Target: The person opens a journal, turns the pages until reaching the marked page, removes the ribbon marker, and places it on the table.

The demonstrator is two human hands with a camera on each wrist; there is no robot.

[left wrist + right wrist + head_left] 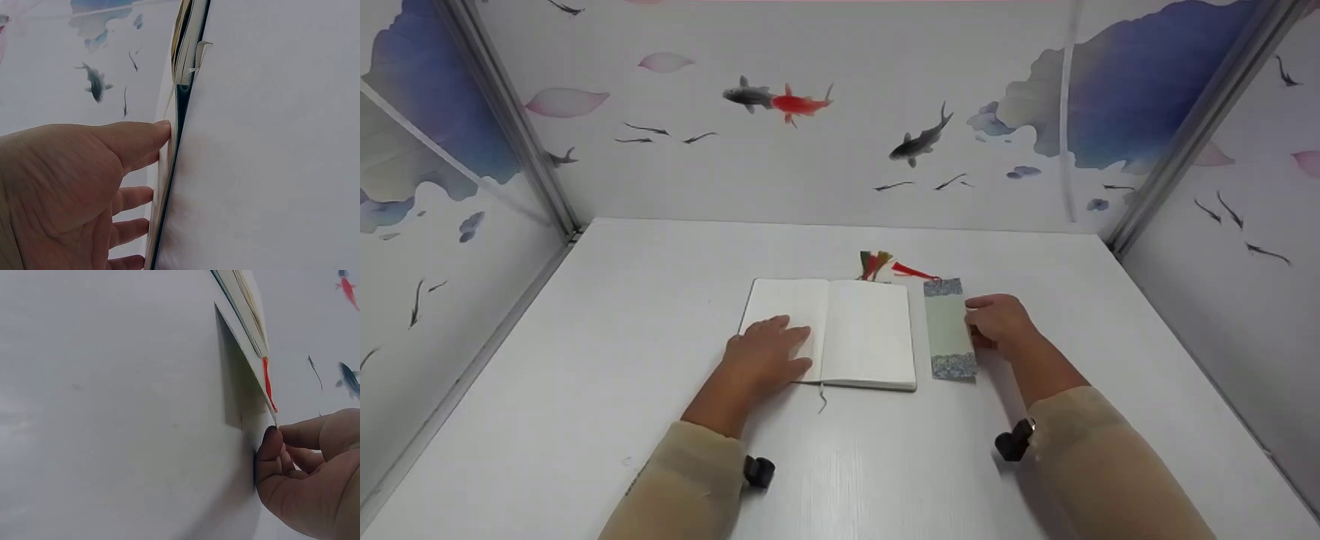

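Resting on an open notebook [868, 330] mid-frame, a person's left hand [765, 356] has fingers outspread, while the right hand [999, 321], right of centre, pinches a green bookmark [946, 322].

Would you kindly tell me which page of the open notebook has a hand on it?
The left page, partly covered by the left hand; the right page has no hand on it.

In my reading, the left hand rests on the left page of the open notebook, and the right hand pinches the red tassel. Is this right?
Not entirely: the right hand pinches the edge of the bookmark, not the red tassel, as the right wrist view shows. The left hand does rest on the left page of the open notebook.
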